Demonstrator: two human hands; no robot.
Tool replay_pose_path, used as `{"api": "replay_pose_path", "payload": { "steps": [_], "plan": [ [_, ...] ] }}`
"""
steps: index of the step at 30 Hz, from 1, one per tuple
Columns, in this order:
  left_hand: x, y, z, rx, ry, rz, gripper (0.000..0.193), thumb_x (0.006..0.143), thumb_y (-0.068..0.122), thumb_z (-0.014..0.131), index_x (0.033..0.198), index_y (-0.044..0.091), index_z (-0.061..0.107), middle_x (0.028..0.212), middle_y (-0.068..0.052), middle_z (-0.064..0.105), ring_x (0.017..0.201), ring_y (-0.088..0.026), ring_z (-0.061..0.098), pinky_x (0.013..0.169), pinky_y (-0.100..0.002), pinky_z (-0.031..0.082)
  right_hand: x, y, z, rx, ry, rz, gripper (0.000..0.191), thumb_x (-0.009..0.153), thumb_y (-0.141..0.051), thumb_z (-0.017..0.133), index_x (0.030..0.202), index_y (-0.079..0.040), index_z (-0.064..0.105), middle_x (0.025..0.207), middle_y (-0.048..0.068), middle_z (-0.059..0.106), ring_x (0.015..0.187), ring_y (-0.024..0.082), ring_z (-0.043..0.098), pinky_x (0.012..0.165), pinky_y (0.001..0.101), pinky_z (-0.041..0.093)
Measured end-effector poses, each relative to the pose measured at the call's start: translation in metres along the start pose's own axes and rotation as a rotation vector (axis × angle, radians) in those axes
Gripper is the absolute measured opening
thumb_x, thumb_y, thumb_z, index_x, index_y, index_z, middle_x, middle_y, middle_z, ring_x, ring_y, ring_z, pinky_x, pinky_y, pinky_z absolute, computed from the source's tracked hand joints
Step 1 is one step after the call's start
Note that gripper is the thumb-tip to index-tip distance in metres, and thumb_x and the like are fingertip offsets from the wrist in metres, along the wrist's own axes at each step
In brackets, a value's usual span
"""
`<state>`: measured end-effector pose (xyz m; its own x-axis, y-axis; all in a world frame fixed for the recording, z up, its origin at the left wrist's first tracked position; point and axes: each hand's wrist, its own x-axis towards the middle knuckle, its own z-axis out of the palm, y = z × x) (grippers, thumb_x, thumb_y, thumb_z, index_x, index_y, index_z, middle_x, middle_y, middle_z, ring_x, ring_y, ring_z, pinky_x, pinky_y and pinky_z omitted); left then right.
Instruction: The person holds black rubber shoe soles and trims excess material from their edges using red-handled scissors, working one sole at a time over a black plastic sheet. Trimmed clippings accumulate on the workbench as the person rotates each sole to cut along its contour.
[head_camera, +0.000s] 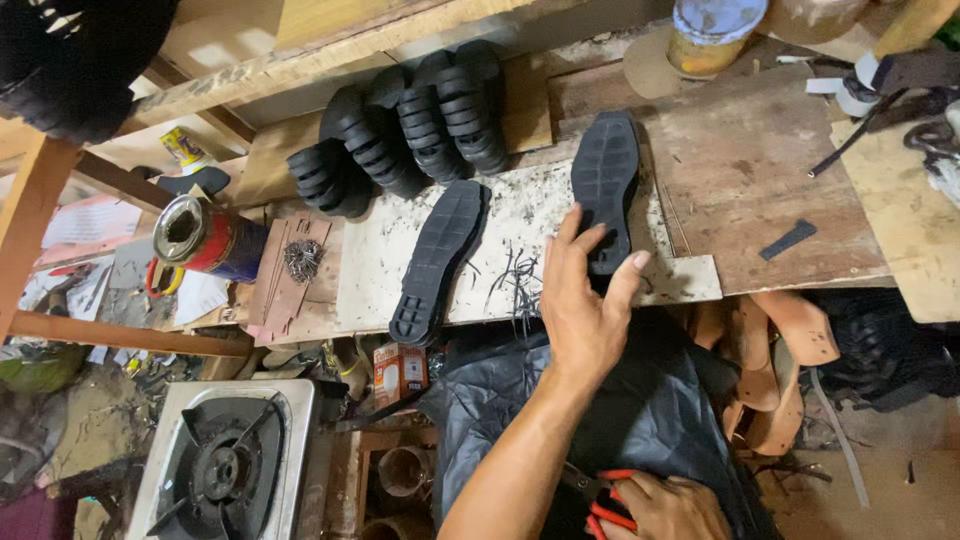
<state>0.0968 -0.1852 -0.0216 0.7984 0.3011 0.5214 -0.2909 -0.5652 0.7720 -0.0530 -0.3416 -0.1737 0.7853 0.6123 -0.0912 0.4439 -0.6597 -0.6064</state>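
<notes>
My left hand (585, 305) reaches up over the worn board (760, 160), fingers spread, its fingertips at the near end of a black rubber shoe sole (605, 175) lying tread up. A second black sole (440, 260) lies to the left on the scratched white board (370, 260). At the bottom edge my right hand (670, 508) is closed on a red-handled tool (608, 500), above black cloth (650, 400) on my lap.
A row of black soles (400, 130) leans at the back. An open red can (205, 238) and a pile of small nails (302, 258) sit left. A gas burner (225, 465) and a small box (400, 372) stand below. Tan leather pieces (775, 370) hang right; a tin (712, 30) stands at the top.
</notes>
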Motion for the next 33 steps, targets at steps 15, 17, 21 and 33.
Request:
{"api": "replay_pose_path", "payload": {
  "steps": [15,17,21,33],
  "plan": [
    [0.017,-0.004,-0.003,0.047,-0.073,-0.041,0.025,0.096,0.027,0.07,0.108,0.005,0.069,0.135,-0.017,0.07,0.125,-0.035,0.069,0.109,-0.042,0.055,0.0,-0.004,-0.003,-0.042,0.127,-0.074,0.056,0.064,-0.052,0.088,0.096,-0.007,0.075,0.094,0.011,0.078,0.064,0.034,0.076,0.057,0.0429,0.061],
    [0.025,-0.001,-0.001,0.152,-0.119,0.093,0.043,0.087,0.03,0.076,0.116,-0.001,0.067,0.131,-0.024,0.065,0.118,-0.042,0.064,0.102,-0.047,0.051,-0.001,-0.005,-0.004,-0.054,0.163,-0.133,0.056,0.064,-0.051,0.088,0.095,-0.006,0.075,0.095,0.012,0.078,0.063,0.035,0.075,0.056,0.0431,0.061],
    [0.049,0.003,0.002,0.332,-0.244,0.108,0.036,0.082,0.026,0.077,0.107,0.0,0.071,0.128,-0.027,0.064,0.108,-0.044,0.063,0.093,-0.05,0.051,0.001,-0.006,-0.003,-0.061,0.067,-0.067,0.057,0.066,-0.055,0.088,0.096,-0.008,0.075,0.096,0.012,0.077,0.065,0.035,0.076,0.058,0.0431,0.061],
    [0.024,0.004,-0.011,0.243,-0.209,0.073,0.037,0.085,0.017,0.074,0.115,-0.001,0.067,0.135,-0.023,0.06,0.119,-0.044,0.06,0.1,-0.047,0.05,0.0,-0.008,-0.007,0.037,0.055,-0.052,0.053,0.071,-0.051,0.086,0.094,-0.005,0.074,0.096,0.014,0.077,0.069,0.033,0.077,0.06,0.0415,0.062]
  ]
}}
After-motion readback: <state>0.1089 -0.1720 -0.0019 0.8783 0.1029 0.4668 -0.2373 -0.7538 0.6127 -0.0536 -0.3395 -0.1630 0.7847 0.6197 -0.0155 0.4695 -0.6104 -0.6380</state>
